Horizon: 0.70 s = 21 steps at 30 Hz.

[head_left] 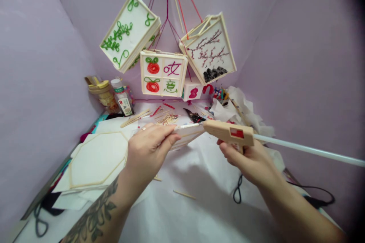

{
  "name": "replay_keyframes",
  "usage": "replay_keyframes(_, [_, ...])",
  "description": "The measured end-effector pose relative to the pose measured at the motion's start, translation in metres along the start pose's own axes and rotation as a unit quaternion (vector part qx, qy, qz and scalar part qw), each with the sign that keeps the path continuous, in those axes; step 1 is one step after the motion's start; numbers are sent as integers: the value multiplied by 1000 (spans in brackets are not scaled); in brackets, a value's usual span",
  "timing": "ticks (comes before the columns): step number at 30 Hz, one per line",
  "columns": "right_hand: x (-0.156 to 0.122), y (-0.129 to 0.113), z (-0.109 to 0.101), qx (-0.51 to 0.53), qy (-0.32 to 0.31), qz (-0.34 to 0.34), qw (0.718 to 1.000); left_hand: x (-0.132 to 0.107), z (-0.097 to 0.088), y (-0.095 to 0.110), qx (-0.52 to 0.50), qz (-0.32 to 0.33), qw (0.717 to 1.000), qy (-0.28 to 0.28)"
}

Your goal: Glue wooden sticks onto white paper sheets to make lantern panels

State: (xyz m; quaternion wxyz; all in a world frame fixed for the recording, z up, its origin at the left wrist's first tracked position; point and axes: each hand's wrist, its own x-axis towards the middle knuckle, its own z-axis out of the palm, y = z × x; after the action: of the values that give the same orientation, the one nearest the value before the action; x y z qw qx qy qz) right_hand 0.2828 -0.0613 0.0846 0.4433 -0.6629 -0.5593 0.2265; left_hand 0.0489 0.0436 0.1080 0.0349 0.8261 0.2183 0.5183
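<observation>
My left hand (152, 148) is closed on the edge of a white paper panel framed with thin wooden sticks (188, 136), held tilted above the table. My right hand (248, 159) grips a beige hot glue gun (225, 131) by its handle. A long translucent glue stick (308, 150) sticks out of the gun's back. The nozzle is at the panel's upper right corner; whether it touches cannot be made out. Most of the panel's near face is foreshortened, and part is behind my left fingers.
Decorated paper lanterns (164, 74) hang on strings at the back. Hexagonal framed papers (98, 159) lie stacked at left. Behind the panel are scattered sticks (168, 117) and black-handled cutters (194, 115). A bottle (124, 100) and lidded cup (102, 93) stand back left. Crumpled paper (242, 106) lies right.
</observation>
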Motion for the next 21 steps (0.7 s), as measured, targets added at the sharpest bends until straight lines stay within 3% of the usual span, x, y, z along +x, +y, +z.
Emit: replay_keyframes(21, [1,-4,0,-7,-5,-10,1000,-1,-1,0,23,-10,1000,-4])
